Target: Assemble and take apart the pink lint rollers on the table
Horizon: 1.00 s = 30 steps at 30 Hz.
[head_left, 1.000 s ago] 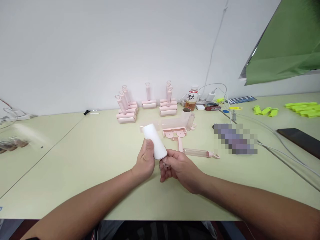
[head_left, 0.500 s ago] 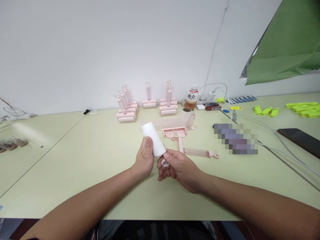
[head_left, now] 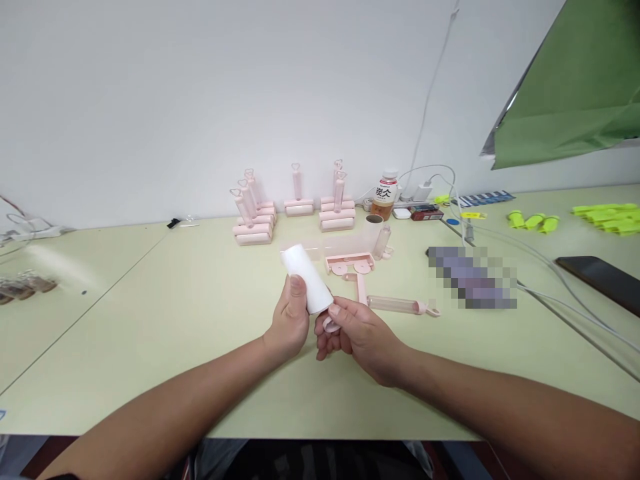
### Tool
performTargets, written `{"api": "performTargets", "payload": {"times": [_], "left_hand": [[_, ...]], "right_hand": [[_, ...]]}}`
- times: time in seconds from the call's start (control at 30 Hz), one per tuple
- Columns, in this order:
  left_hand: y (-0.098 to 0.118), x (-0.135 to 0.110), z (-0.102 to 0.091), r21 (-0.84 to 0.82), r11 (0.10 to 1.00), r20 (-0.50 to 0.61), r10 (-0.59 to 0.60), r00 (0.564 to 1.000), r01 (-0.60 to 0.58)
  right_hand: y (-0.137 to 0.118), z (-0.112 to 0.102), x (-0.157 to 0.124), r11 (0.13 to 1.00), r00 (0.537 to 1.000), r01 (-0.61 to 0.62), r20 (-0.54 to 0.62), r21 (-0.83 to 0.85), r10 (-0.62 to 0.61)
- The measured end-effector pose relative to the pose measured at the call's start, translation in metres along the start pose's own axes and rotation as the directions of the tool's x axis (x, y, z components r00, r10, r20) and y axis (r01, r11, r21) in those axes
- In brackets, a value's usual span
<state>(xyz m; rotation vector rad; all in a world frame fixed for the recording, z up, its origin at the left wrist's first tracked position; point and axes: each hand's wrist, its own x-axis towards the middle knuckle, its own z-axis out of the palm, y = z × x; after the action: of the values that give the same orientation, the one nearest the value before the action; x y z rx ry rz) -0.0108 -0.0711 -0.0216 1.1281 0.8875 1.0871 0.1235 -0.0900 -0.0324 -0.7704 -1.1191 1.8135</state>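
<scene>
My left hand point(head_left: 290, 313) is closed around a white lint roller refill point(head_left: 307, 279), thumb along its near side, and the roll tilts with its upper end to the left. My right hand point(head_left: 363, 337) is closed at the roll's lower end, thumb and index finger touching its rim. A small pale pink ring-like piece point(head_left: 330, 325) sits within the right fingers, partly hidden. Just beyond lie a pink roller case part point(head_left: 350, 263) with two round discs and a pink handle point(head_left: 395, 305) with a clear tube and a loop end.
Assembled pink lint rollers point(head_left: 253, 233) stand along the wall. Another paper roll point(head_left: 373, 230) stands upright near a drink bottle point(head_left: 384, 197). A blurred-out flat object point(head_left: 473, 278), cables, a dark phone point(head_left: 600, 280) and neon yellow pieces point(head_left: 607, 219) lie on the right.
Almost nothing differs. Both hands keep their hold on the roll and the pink piece, with only a very slight shift.
</scene>
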Motion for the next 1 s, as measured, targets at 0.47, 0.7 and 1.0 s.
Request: {"api": "performTargets", "payload": {"times": [0.47,0.7,1.0], "left_hand": [[0.000,0.002,-0.005,0.071,0.985,-0.062,0.160,0.985,-0.155],[-0.001,0.007,-0.012,0.114,0.958,-0.063,0.271,0.961,-0.263],[0.025,0.031,-0.059,0.672,0.660,-0.146,0.563,0.813,-0.336]], "right_hand": [[-0.007,0.003,-0.001,0.944,0.981,-0.181,0.115,0.275,0.154],[-0.005,0.002,-0.003,0.948,0.968,-0.250,0.076,0.196,0.240],[0.002,0.007,-0.008,0.917,0.907,-0.369,0.158,-0.151,0.391]]}}
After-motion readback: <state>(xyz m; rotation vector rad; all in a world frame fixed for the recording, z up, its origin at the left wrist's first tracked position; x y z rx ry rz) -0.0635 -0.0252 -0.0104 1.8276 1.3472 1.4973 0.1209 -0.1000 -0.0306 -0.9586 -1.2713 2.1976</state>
